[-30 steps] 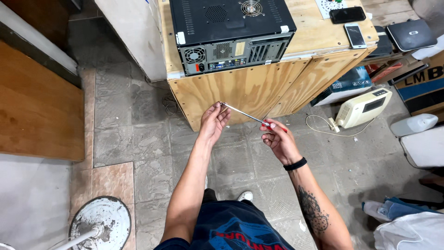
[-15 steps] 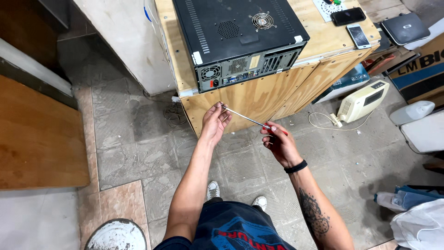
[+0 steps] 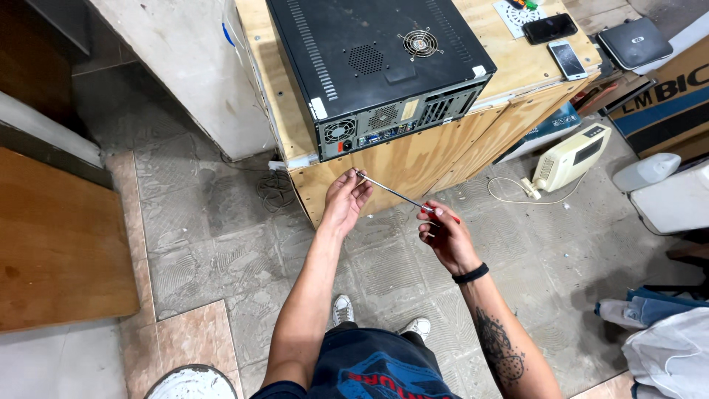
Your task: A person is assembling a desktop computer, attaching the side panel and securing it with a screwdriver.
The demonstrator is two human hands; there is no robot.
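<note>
My right hand (image 3: 444, 236) grips the red handle of a long thin screwdriver (image 3: 393, 193). The metal shaft runs up and left to my left hand (image 3: 344, 199), whose fingers pinch its tip. Both hands are held in front of a plywood crate (image 3: 413, 159), just below its front edge. A black desktop computer case (image 3: 377, 66) lies on its side on top of the crate, its rear panel with fan and ports facing me. A black band circles my right wrist.
Two phones (image 3: 558, 43) and a small tool lie on the crate's far right. A cream heater (image 3: 572, 157) with its cord sits on the tiled floor to the right, beside cardboard boxes (image 3: 665, 103). A wooden panel (image 3: 52, 236) stands left; a white round base (image 3: 193, 384) is near my feet.
The view has shifted so the crate and computer case sit closer and more centred. Both hands keep the same hold on the screwdriver.
</note>
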